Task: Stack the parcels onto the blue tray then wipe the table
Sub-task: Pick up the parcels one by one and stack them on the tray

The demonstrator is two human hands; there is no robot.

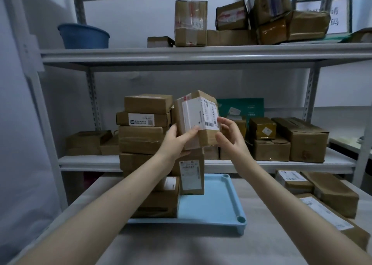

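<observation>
Brown cardboard parcel with white label (196,119) held tilted above light blue plastic tray (217,204), toward 12 o'clock. Gripped by left hand (179,139) at 7 o'clock corner, pinched by right hand (229,137) at 4 o'clock. Judged light, stiff; tape possibly slick, so opposite edges preferred.

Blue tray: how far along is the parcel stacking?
A stack of parcels already stands on the blue tray. The left hand and right hand hold a labelled parcel above it. Loose parcels lie on the table at right; wiping remains, no cloth visible.
</observation>
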